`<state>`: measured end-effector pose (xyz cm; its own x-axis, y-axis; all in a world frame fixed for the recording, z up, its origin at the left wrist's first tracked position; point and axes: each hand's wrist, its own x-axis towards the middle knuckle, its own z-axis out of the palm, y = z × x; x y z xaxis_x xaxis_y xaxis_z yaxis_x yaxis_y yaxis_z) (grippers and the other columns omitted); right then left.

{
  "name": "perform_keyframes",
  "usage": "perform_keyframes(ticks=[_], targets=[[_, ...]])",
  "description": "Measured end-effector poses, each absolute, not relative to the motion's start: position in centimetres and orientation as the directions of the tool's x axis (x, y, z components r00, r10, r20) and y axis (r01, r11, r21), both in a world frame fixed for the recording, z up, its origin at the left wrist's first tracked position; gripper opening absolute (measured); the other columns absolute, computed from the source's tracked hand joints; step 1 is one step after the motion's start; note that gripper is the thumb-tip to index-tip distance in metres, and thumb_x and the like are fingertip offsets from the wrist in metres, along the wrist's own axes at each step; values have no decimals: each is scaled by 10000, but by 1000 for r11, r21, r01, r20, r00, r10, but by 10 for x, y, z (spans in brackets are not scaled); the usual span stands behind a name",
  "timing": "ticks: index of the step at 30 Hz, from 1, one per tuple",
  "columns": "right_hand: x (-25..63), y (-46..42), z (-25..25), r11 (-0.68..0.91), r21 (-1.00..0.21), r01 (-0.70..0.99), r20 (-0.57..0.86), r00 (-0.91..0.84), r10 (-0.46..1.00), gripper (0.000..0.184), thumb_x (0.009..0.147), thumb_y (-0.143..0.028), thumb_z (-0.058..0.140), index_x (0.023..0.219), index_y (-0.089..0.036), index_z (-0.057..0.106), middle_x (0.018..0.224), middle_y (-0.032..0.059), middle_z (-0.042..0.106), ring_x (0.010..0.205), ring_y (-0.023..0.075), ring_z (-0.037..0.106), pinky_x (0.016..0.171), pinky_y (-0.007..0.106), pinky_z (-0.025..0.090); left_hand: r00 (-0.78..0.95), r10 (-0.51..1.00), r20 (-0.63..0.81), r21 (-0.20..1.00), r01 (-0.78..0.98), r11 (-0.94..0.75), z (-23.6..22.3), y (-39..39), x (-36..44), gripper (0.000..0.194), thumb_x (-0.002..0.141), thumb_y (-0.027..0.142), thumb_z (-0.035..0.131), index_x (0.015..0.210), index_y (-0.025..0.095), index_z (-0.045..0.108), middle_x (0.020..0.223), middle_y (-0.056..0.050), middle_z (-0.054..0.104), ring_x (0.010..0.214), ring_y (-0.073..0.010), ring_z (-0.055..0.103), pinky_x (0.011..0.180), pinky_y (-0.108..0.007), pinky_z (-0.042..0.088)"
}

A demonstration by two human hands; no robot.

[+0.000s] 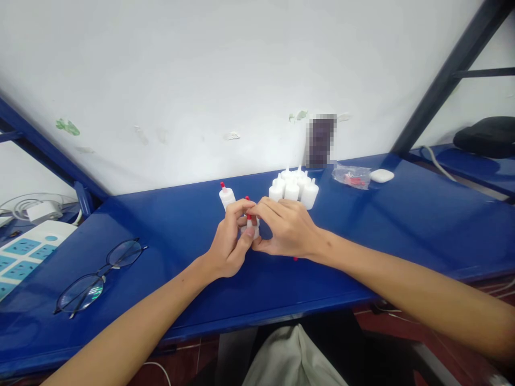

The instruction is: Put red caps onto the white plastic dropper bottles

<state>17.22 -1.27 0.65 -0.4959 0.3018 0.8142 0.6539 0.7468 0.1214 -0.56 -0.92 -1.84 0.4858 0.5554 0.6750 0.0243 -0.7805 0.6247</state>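
My left hand is closed around a small white squeeze bottle with a pointed nozzle and a red tip cap. Curled against the same bottle from the right is my right hand, its fingers bent at the cap and the bottle's side. A second white bottle with a red cap stands just behind my left hand. One more red tip shows behind my fingers, what it sits on mostly hidden. Under my right hand a small red piece peeks out.
Several white bottles with bare nozzles stand grouped behind my right hand. Farther right lie a clear bag with red caps and a white rounded object. Glasses and a power strip are on the left of the blue table.
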Motion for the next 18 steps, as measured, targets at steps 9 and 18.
perform_keyframes(ticks=[9,18], targets=[[177,-11,10,765,135,629,836,-487,253,128,796,-287,476,752,-185,540,616,-20,579,496,100,476,485,261,340,503,489,713,496,131,-858,-15,-12,-4,458,915,192,537,1331,215,348,924,-28,602,752,-120,570,674,-254,495],[200,-2,36,578,-15,816,693,-408,595,383,887,-384,459,1126,-138,626,636,19,625,630,183,544,797,387,366,131,586,800,474,461,-750,-10,8,-12,402,885,323,644,1229,221,461,1090,-54,626,703,-85,580,523,-178,426]])
